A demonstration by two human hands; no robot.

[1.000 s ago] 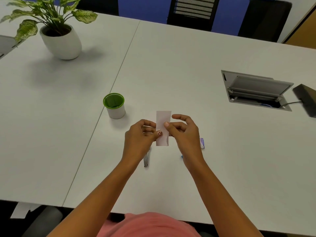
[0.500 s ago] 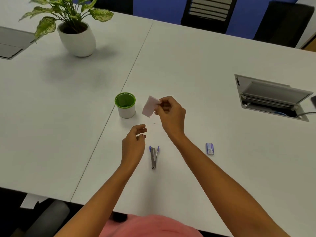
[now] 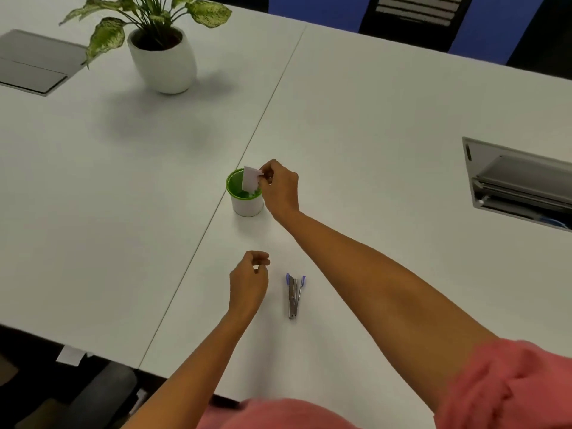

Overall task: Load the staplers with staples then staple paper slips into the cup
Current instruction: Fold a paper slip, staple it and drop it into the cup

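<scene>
A white cup with a green rim (image 3: 246,204) stands near the seam of the white table (image 3: 371,134). My right hand (image 3: 280,187) pinches a pale paper slip (image 3: 250,180) right over the cup's mouth, the slip's lower end dipping inside. My left hand (image 3: 249,281) hovers nearer to me with loosely curled fingers and holds nothing. A small metal stapler with blue tips (image 3: 294,294) lies flat on the table just right of my left hand. My right forearm hides the staple box.
A potted plant in a white pot (image 3: 162,60) stands far left. A cable hatch with an open lid (image 3: 520,184) sits in the table at right, a closed grey one (image 3: 34,66) at far left. Dark chairs (image 3: 411,17) line the far edge.
My right hand carried the slip leftward from between both hands to the cup's mouth. My left hand let go of the slip and dropped back near the stapler.
</scene>
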